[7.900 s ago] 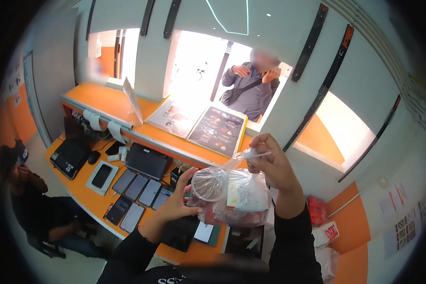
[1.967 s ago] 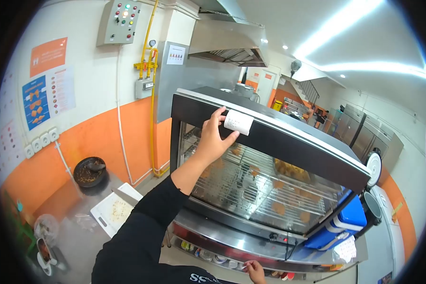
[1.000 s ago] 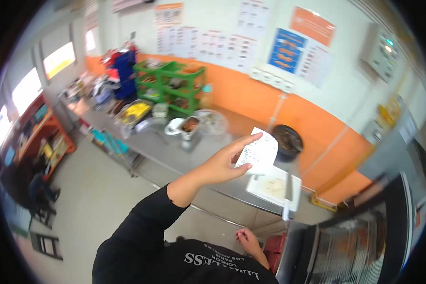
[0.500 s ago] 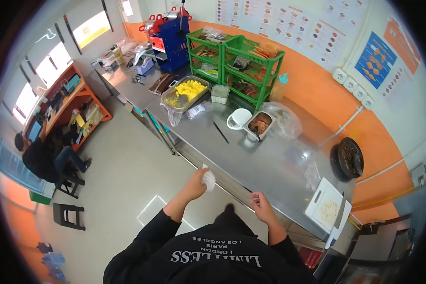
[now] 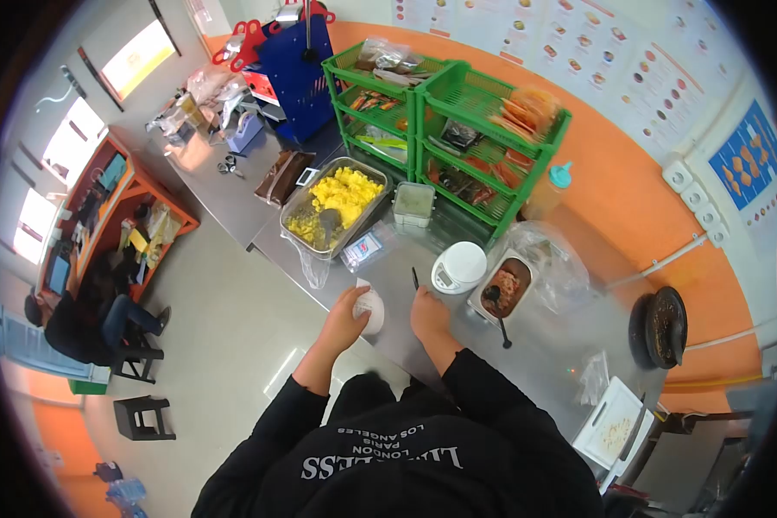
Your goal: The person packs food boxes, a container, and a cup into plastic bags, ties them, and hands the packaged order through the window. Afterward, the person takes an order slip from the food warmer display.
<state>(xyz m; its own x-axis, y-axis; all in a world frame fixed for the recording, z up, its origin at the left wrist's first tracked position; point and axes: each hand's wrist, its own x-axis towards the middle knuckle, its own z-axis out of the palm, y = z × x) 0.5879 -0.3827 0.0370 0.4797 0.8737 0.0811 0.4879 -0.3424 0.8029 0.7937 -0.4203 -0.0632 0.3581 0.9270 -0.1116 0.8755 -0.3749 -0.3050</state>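
My left hand (image 5: 344, 321) is closed around a white paper roll (image 5: 370, 312) above the counter's front edge, and a loose end of the paper sticks up. My right hand (image 5: 432, 318) is over the counter, its fingers closed on a slim black pen (image 5: 415, 277) whose tip shows above them. Just beyond that hand stands a round white kitchen scale (image 5: 459, 266). To the scale's right, a metal container (image 5: 516, 285) holds reddish food and a black-handled spoon. A clear tray (image 5: 295, 211) of yellow food stands beyond my left hand, with a plastic packet (image 5: 362, 249) beside it.
Green tiered racks (image 5: 419, 112) with packaged food stand at the back, near a lidded square tub (image 5: 413, 205). Rightward are a plastic bag (image 5: 554, 263), a dark mortar (image 5: 666, 326) and a white cutting board (image 5: 603, 425) with a knife. A seated person (image 5: 78, 328) is at far left.
I have come closer to the counter. My right hand has moved forward onto the pen that lay on the counter. The paper roll stays in my left hand.
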